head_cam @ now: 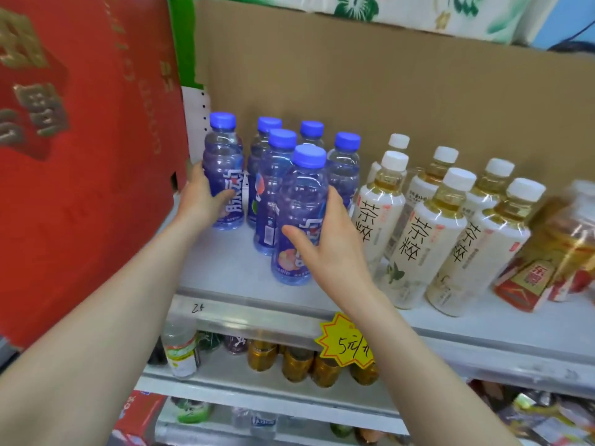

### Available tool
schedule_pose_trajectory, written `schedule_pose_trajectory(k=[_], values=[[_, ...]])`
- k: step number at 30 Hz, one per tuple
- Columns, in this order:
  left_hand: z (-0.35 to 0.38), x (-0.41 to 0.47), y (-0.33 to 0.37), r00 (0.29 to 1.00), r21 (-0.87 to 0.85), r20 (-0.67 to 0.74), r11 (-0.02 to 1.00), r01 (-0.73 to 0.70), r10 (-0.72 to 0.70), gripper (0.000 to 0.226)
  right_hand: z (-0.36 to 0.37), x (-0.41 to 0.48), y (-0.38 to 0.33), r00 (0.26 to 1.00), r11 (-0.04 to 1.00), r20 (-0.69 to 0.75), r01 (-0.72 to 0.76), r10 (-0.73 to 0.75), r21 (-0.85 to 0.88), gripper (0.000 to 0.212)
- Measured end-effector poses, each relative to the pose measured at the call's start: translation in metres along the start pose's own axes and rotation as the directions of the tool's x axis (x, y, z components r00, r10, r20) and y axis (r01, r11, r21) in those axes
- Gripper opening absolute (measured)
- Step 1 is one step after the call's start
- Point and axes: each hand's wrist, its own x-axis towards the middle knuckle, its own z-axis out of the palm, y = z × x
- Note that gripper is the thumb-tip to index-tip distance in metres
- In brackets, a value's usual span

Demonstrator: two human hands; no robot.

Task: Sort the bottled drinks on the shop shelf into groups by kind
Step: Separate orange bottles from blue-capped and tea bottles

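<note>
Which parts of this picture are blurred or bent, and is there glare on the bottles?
Head view: the middle is sharp, the blue-capped bottles read clearly; the red-and-gold pack at the right edge is smeared; white glare streaks sit on the tea bottles; the shelf edge looks bowed by the wide lens; light is even.

Bright, even feed here, no harsh shadows up top. I see white glints streaking the blue-capped bottle [301,201] and the tea bottles [421,239]. Below the shelf lip [257,313], at six o'clock, it goes dim. The gold pack [560,239] at three o'clock smears, the red carton [80,156] at nine o'clock is soft, and straight edges bow outward.
</note>
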Motion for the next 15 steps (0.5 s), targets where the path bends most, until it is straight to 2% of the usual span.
schedule_pose_trajectory(k=[8, 9, 11, 13, 14, 15], values=[[0.01, 0.045, -0.02, 0.989, -0.064, 0.144, 0.997, 0.051, -0.042, 0.059, -0.001, 0.001, 0.002, 1.0, 1.0, 0.024, -0.002, 0.002, 0.005, 0.071], [0.011, 0.044, -0.019, 0.992, -0.039, 0.12, 0.998, 0.055, -0.05, 0.06, -0.001, 0.0, 0.001, 1.0, 1.0, 0.028, -0.007, 0.007, 0.008, 0.071], [0.008, 0.035, -0.015, 0.996, 0.063, -0.078, 0.997, 0.048, -0.043, 0.056, -0.002, -0.001, 0.0, 0.999, 1.0, 0.031, -0.014, 0.014, 0.009, 0.072], [0.004, 0.013, -0.005, 0.954, 0.036, -0.288, 0.997, -0.073, 0.08, 0.038, -0.002, -0.001, 0.0, 0.999, 1.0, 0.036, -0.018, 0.018, 0.006, 0.071], [0.004, 0.0, 0.002, 0.946, -0.027, -0.287, 0.986, -0.165, 0.151, 0.029, -0.002, -0.001, 0.0, 0.999, 1.0, 0.036, -0.021, 0.021, 0.005, 0.07], [0.006, -0.014, 0.01, 0.954, -0.096, -0.217, 0.968, -0.232, 0.207, 0.023, -0.002, -0.001, 0.0, 0.999, 1.0, 0.031, -0.023, 0.022, 0.003, 0.068]])
